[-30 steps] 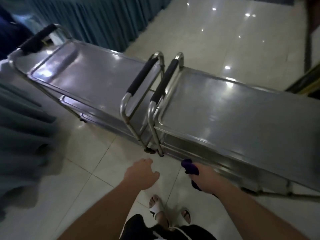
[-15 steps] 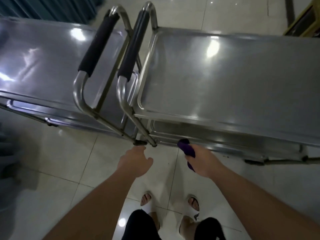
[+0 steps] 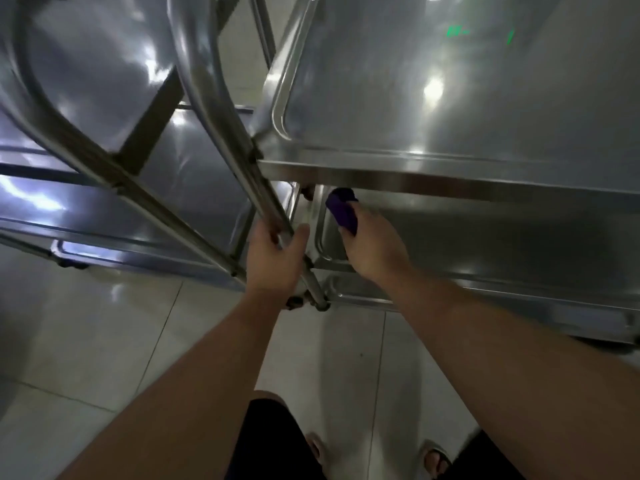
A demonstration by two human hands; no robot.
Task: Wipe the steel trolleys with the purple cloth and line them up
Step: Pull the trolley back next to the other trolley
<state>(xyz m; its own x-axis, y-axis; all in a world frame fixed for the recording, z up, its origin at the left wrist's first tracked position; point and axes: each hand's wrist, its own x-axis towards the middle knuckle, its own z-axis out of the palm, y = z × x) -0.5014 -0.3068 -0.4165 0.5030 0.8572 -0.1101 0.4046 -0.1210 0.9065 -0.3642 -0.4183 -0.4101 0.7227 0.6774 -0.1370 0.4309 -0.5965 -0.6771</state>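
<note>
Two steel trolleys stand end to end, filling the upper view. The right trolley (image 3: 450, 98) shows its top tray and a lower shelf (image 3: 485, 237). The left trolley (image 3: 104, 188) sits beside it, their handle frames almost touching. My left hand (image 3: 273, 254) grips the slanted steel leg (image 3: 239, 161) of the right trolley near its bottom corner. My right hand (image 3: 370, 244) holds the bunched purple cloth (image 3: 341, 207) and presses it on the left end of the right trolley's lower shelf, just under the top tray's rim.
Pale glossy floor tiles (image 3: 104, 341) spread below the trolleys. My feet in sandals (image 3: 434, 459) stand close to the trolley's front edge. Small castors (image 3: 294, 301) sit at the trolley corners by my left wrist.
I have leaned in close to the trolleys. My left hand went from hanging free to gripping the trolley leg. My right hand carried the cloth up onto the lower shelf.
</note>
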